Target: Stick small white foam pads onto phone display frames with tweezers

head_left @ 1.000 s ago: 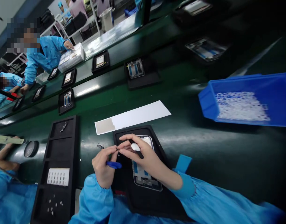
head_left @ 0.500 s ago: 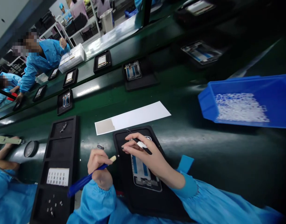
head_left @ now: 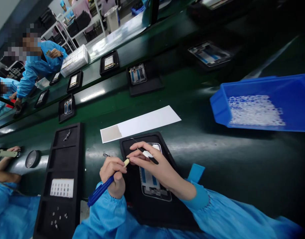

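My left hand [head_left: 113, 174] grips a blue pen-like tool [head_left: 100, 190]; its cream tip touches the fingertips of my right hand [head_left: 152, 166]. That right hand rests over the top of a phone frame [head_left: 152, 181] lying in a black tray [head_left: 152, 186], and holds black tweezers with a small white piece [head_left: 148, 154] between its fingers. Both sleeves are blue.
A black compartment tray [head_left: 65, 179] with small parts stands at the left. A white paper strip [head_left: 140, 123] lies beyond the phone tray. A blue bin [head_left: 262, 103] of white parts sits at the right. Several phone trays ride the green belt [head_left: 217, 156]; other people work at far left.
The left hand turned the blue tool out from its fist, then brought the cream tip back up to the right hand's fingertips. The belt's trays have drifted slightly left.
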